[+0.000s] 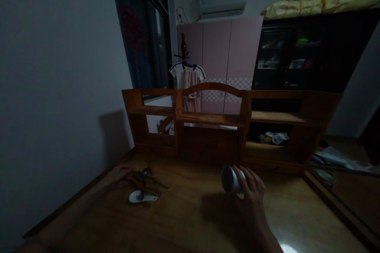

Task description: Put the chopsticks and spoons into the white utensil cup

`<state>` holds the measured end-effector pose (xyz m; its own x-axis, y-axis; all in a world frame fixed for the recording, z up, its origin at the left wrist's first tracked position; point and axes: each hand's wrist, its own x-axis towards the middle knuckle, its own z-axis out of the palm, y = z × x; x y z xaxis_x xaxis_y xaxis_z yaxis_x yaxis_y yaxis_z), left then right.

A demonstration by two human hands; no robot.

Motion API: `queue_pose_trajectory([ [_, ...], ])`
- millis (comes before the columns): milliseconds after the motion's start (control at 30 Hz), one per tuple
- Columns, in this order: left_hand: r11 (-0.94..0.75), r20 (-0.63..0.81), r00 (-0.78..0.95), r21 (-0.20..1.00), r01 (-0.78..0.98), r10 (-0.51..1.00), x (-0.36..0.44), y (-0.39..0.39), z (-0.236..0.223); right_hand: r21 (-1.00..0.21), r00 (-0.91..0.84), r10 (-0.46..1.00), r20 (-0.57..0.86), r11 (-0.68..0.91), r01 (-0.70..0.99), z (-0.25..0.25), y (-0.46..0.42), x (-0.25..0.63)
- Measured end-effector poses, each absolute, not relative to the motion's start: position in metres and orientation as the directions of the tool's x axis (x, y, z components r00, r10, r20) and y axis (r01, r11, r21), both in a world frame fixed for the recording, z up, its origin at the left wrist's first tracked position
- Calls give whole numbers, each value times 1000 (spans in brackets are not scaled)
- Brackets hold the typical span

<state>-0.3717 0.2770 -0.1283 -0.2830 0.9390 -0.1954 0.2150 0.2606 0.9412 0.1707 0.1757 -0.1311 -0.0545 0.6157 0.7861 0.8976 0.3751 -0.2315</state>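
At the left of the head view my left hand (120,174) reaches over the table, its fingers closed around the near ends of a loose bunch of thin brown chopsticks (151,186). A dark metal spoon (147,171) lies among the sticks. Just in front of them is a white ceramic soup spoon (135,197) with a blue mark in its bowl. On the right, my right hand (252,185) grips a white cup (236,180) from its right side. The cup is tipped sideways, its dark mouth facing left. Dim light hides the fine detail of the left fingertips.
A wooden shelf unit (212,118) runs along the table's back edge. The wall (59,87) borders the wooden table (178,221) on the left. A raised wooden edge (335,205) lies along the right. A plastic bag (277,138) sits in the right shelf.
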Motion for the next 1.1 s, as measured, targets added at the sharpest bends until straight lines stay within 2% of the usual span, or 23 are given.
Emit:
queue_pose_trajectory([
  [133, 53, 23, -223, 943, 329, 975, -337, 278, -114, -262, -44, 624, 780, 390, 882, -134, 179, 172],
  [233, -98, 149, -143, 944, 315, 978, -275, 252, -107, -342, -47, 637, 769, 473, 812, -137, 180, 170],
  [267, -125, 151, -84, 959, 253, 985, -249, 238, -106, -379, -58, 649, 759, 512, 771, -138, 179, 168],
  [333, -110, 111, 30, 994, -9, 993, -192, 204, -108, -449, -95, 676, 730, 580, 680, -140, 176, 161],
  [400, -66, 111, 157, 961, -268, 981, -141, 173, -113, -513, -144, 712, 687, 616, 597, -142, 170, 153],
  [467, -21, 135, 261, 917, -397, 956, -100, 153, -120, -571, -183, 747, 639, 621, 537, -146, 164, 144],
  [533, -41, 176, 298, 910, -412, 938, -71, 146, -127, -589, -218, 751, 623, 634, 501, -152, 161, 137],
  [667, -211, 276, 201, 932, -294, 940, -38, 157, -135, -521, -253, 699, 669, 684, 511, -163, 165, 134],
  [733, -264, 311, 160, 929, -260, 937, -33, 166, -134, -524, -260, 709, 656, 675, 519, -163, 166, 134],
  [867, -189, 210, 43, 938, -291, 977, -53, 193, -127, -553, -242, 771, 589, 604, 574, -155, 164, 130],
  [967, -203, 160, -156, 926, -317, 975, -92, 230, -122, -571, -214, 799, 562, 562, 599, -150, 162, 129],
  [1033, -251, 185, -288, 945, -209, 940, -122, 259, -120, -567, -219, 797, 563, 565, 599, -149, 162, 132],
  [1100, -259, 254, -384, 965, 40, 888, -150, 284, -121, -560, -227, 795, 562, 568, 603, -149, 163, 136],
])
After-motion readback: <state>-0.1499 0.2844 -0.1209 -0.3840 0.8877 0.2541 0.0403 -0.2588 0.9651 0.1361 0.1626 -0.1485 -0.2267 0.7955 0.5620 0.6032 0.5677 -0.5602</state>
